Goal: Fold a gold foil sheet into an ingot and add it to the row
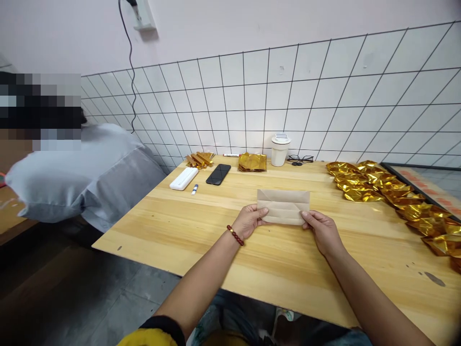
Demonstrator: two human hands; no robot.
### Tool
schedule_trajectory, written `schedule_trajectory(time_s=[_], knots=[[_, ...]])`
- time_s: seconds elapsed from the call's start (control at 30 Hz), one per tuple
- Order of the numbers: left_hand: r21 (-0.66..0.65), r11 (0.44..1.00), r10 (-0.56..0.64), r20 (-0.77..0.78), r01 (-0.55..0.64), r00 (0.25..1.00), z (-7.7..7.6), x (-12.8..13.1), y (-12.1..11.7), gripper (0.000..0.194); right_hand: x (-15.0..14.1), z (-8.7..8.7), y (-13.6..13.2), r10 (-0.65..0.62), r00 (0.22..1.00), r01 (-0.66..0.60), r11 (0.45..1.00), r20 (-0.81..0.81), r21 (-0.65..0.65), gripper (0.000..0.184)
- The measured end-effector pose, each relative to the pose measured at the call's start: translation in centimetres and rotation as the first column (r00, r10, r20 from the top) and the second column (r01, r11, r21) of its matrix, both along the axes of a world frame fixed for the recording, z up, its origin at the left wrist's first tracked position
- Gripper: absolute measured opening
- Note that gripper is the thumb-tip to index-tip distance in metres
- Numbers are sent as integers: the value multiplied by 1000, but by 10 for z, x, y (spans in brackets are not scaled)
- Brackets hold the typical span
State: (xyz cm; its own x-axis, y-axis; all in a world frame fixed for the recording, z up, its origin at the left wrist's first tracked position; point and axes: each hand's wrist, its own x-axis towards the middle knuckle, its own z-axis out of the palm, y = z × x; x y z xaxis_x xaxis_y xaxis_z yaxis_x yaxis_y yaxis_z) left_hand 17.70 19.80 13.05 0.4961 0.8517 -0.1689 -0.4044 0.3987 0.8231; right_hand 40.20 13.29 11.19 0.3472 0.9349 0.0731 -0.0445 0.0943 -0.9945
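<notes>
Found paper (283, 206) pinched near lower corners by left grip (248, 222) and right grip (321, 231), both closed on it, over surface (180, 216) between far and near edges. Judged already creased; cannot establish folds remaining. Noted gold pieces (362, 193) toward right edge, stack (252, 162) at far edge. Cannot see paper's underside or nearest piece whole.

I count two hands, left (249, 221) and right (321, 228), on one piece of brown paper (283, 207) above the worktop (180, 226). Toward its left edge: one phone (218, 174), one power bank (183, 178), one small white-and-blue item (195, 189). Along the back edge: one cup (278, 154), one pair of glasses (307, 159), one marker (231, 155), one foil stack (252, 162). Crumpled gold pieces (363, 194) by the right edge overlap; at least eight, exact number unclear.
</notes>
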Motion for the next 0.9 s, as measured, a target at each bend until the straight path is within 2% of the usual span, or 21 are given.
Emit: schedule_trajectory(time_s=[0.17, 0.33, 0.43, 0.5, 0.57, 0.77, 0.9], knots=[[-51, 992, 117, 58, -114, 991, 0, 1, 2, 38, -1, 2, -1, 21, 999, -21, 1000, -37, -4, 39], [-97, 974, 222, 202, -206, 954, -1, 1, 3, 36, -8, 3, -3, 162, 986, -163, 986, -30, -31, 36], [-36, 992, 123, 281, -118, 952, 1, 4, -5, 51, -13, 4, -3, 136, 989, -137, 990, -50, -22, 36], [25, 1000, 8, 258, -15, 966, 2, 8, -13, 58, -17, 4, -4, 114, 991, -115, 993, -66, -10, 36], [51, 998, -41, 207, 31, 978, 2, 12, -20, 55, -21, 5, -5, 134, 990, -134, 991, -53, -14, 36], [-1, 994, 106, 149, -107, 983, 1, 16, -22, 52, -28, 12, -10, 286, 954, -283, 958, 88, -52, 45], [19, 995, 90, 123, -93, 988, -1, 16, -20, 52, -28, 15, -11, 290, 952, -284, 956, 96, -68, 48]])
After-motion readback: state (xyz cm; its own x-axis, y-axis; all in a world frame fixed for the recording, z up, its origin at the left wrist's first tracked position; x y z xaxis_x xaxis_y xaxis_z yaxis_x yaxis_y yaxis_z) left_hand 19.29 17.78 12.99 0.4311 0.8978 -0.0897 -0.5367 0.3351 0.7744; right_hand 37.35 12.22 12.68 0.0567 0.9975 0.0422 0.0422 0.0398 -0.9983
